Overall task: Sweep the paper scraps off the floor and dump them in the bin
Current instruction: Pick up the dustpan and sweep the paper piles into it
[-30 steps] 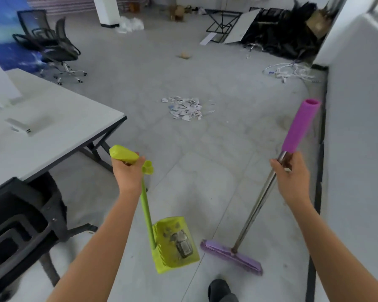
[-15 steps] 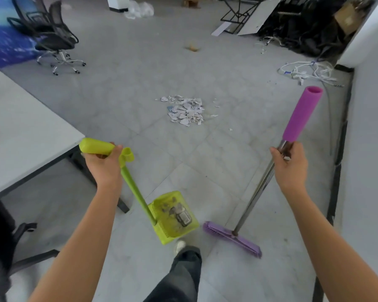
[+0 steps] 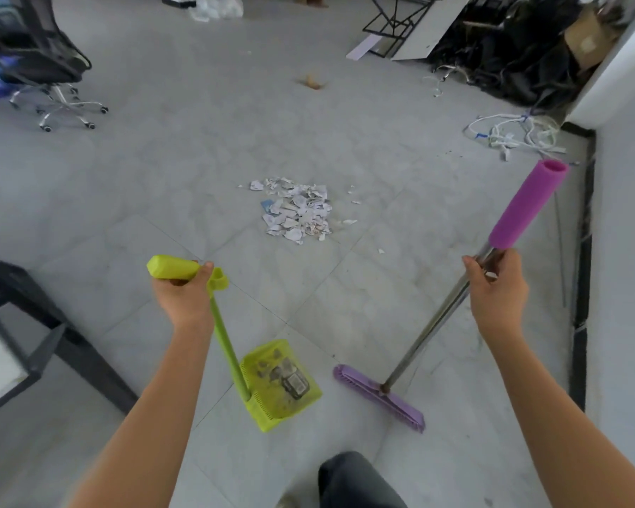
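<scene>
Paper scraps (image 3: 297,210) are heaped at frame centre; dustpan (image 3: 231,342) and broom (image 3: 451,306) are gripped by curled fingers (image 3: 471,264).

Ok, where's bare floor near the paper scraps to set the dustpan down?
Bare tiles lie between the paper scraps and the dustpan and broom. More open floor runs left of the scraps toward the office chair. Crowded: white cables by the right wall, the junk pile beyond them, the table frame at left.
</scene>
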Available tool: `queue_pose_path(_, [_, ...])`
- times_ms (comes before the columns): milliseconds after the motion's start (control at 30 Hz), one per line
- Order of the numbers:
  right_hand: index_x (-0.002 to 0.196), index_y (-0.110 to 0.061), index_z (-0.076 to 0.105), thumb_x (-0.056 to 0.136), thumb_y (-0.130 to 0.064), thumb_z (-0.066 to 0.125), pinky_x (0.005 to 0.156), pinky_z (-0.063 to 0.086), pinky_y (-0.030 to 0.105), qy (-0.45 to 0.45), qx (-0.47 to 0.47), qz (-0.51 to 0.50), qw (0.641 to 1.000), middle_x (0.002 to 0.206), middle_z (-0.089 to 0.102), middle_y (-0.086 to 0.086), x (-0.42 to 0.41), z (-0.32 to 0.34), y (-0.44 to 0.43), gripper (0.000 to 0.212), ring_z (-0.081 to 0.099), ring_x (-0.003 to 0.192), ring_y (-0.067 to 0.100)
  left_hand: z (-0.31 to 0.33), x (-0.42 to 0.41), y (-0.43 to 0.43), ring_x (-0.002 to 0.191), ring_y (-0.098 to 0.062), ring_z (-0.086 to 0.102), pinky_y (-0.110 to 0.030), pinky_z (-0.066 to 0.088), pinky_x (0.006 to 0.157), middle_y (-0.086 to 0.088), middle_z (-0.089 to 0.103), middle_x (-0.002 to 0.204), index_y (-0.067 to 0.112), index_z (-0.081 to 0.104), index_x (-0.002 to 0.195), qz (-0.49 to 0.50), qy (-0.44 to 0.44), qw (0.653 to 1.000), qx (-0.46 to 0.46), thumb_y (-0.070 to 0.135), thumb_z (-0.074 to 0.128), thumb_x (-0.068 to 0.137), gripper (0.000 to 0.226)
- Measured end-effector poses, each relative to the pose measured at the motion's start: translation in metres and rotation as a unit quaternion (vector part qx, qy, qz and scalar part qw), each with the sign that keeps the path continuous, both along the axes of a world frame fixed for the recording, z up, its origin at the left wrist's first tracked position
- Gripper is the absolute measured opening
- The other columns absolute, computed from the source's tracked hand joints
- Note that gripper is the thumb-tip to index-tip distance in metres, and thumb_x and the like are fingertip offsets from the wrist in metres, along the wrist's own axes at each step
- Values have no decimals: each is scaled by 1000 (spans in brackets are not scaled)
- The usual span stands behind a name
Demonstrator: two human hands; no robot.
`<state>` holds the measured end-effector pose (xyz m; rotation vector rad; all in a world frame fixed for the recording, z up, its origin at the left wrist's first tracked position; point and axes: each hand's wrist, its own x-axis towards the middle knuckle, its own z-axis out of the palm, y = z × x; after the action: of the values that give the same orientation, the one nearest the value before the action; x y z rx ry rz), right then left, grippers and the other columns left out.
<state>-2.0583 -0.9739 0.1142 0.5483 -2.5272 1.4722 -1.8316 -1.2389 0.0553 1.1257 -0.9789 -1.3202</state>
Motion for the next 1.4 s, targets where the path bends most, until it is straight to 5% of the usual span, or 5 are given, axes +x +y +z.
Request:
queue_pose_path(200, [93, -3, 48, 87, -15, 61, 65, 33, 28, 26, -3, 4, 1000, 79, 51, 9, -130, -15, -73, 18, 49, 71, 24, -16, -112, -74, 60, -3, 56, -19, 49, 57, 3, 55, 72, 15, 48, 73, 16, -7, 1000, -9, -7, 68, 78, 29])
queue_pose_path(833, [90, -12, 41, 87, -15, 62, 59, 30, 19, 20, 16, 161, 987, 82, 53, 5, -456, -14, -353, 21, 48, 73, 22, -52, -416, -284, 57, 7, 59, -13, 50, 61, 4, 57, 74, 20, 50, 72, 131, 15, 991, 5, -7, 66, 79, 32])
queue_pose_path(1100, [88, -11, 40, 86, -13, 62, 55, 35, 15, -4, 8, 209, 978, 81, 55, 3, -541, -5, -480, 22, 50, 71, 18, -80, -487, -365, 51, 10, 60, -6, 48, 52, 4, 56, 72, 16, 51, 69, 132, -15, 990, 44, -15, 59, 82, 34])
queue_pose_path(1233, [88, -12, 40, 86, -13, 62, 58, 40, 4, 2, -7, 230, 973, 69, 50, -12, -582, -4, -531, 22, 51, 62, -10, -89, -506, -383, 52, 10, 60, -4, 48, 52, 2, 54, 75, 16, 51, 70, 141, -40, 987, 66, -14, 59, 82, 34])
queue_pose_path(1400, [83, -20, 40, 85, -18, 63, 60, 40, 12, -2, -28, 302, 953, 69, 48, -17, -626, 0, -603, 23, 48, 58, -9, -100, -513, -402, 68, -5, 62, -21, 49, 69, 4, 59, 74, 19, 53, 70, 180, -54, 978, 93, -12, 60, 82, 34])
